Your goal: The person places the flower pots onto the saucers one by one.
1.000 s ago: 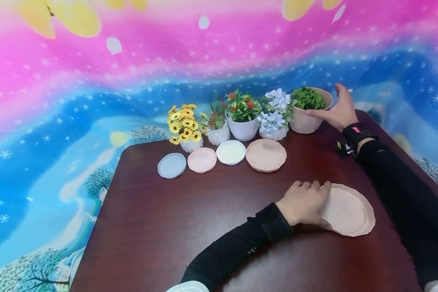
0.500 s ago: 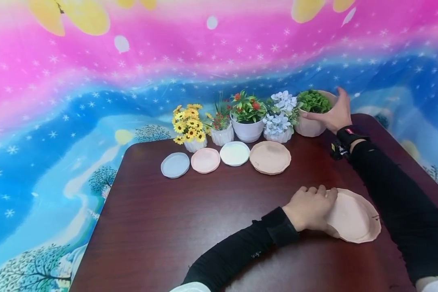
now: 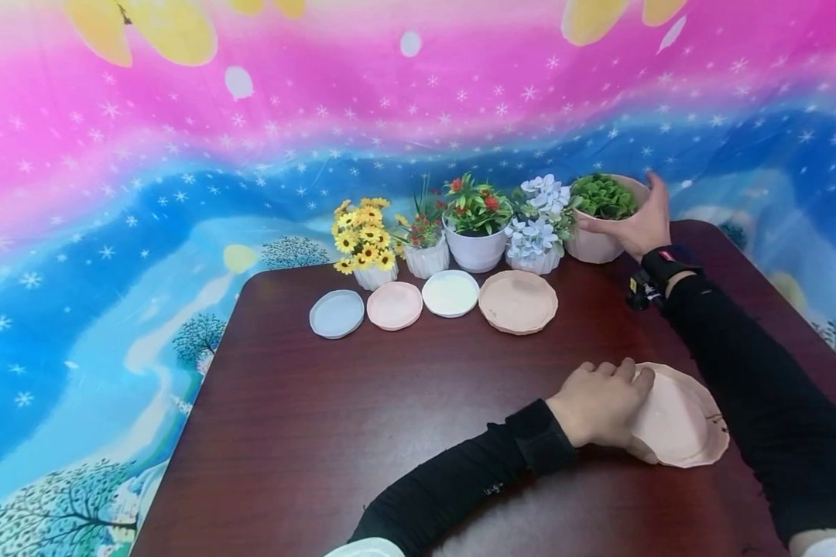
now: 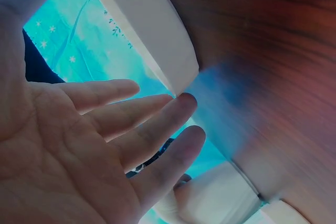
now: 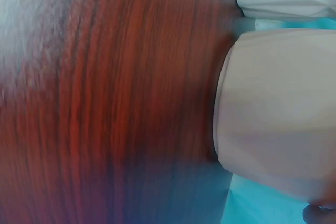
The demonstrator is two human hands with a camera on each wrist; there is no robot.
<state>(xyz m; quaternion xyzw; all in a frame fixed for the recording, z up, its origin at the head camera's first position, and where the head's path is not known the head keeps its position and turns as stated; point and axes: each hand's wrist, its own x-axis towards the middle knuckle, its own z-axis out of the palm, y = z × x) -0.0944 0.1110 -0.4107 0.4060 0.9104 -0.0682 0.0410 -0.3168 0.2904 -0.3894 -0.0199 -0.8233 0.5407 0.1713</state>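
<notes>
My left hand [image 3: 599,402] holds the left edge of a beige round saucer [image 3: 676,422], fingers at its far rim and thumb at its near rim. In the left wrist view the fingers are spread, and a fingertip touches the pale saucer wall [image 4: 152,24]. At the back right, my right hand [image 3: 648,224] grips a large beige flowerpot [image 3: 594,244], thumb across its front and fingers around the right side. A leafy green plant [image 3: 602,196] grows inside it. The right wrist view has the pot side [image 5: 273,103] close up, with one fingertip at the lower corner.
Left of the pot stand pots with pale blue flowers [image 3: 532,224], red flowers [image 3: 477,224], small red blooms [image 3: 426,240] and yellow flowers [image 3: 368,240]. Before them lie grey [image 3: 337,315], pink [image 3: 394,306], white [image 3: 450,294] and beige [image 3: 519,303] saucers on the dark table [image 3: 362,402].
My right hand has closed in around the rim of the large flowerpot. The saucer under my left hand has turned slightly, bringing a dark mark on its right rim into view.
</notes>
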